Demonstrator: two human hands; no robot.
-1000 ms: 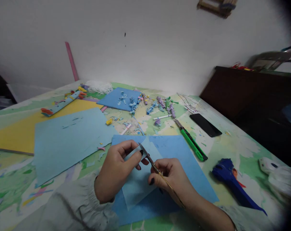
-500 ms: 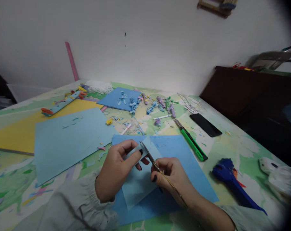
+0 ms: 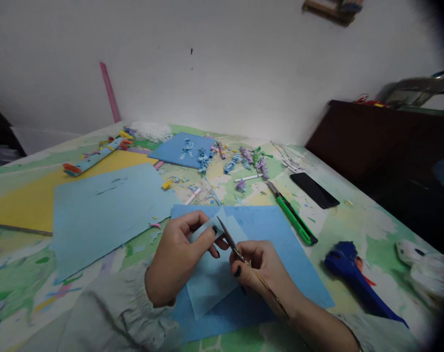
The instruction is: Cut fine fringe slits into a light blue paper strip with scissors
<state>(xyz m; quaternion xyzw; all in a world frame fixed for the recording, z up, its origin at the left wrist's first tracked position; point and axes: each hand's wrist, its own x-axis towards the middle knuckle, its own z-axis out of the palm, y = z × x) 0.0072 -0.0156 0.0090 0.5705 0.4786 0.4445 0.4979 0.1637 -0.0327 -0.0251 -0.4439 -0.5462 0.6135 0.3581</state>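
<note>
My left hand [image 3: 187, 254] pinches a small piece of light blue paper [image 3: 219, 221] between thumb and fingers. In my right hand [image 3: 264, 271] is a pair of scissors [image 3: 232, 244] with gold-coloured handles, its blades at the right edge of that piece. Below both hands a light blue sheet [image 3: 207, 293] lies on a larger, darker blue sheet [image 3: 255, 318]. The fingers of my right hand partly hide the scissor handles.
A green utility knife [image 3: 295, 220], a black phone [image 3: 315, 190] and a blue glue gun [image 3: 357, 278] lie to the right. Leftward are a large light blue sheet [image 3: 108, 215] and a yellow board [image 3: 20, 205]. Curled paper pieces [image 3: 231, 164] and scraps are scattered behind.
The scissor blades have shifted slightly right and down along the small paper piece, and its top tip now stands up more. Both hands stay in nearly the same place.
</note>
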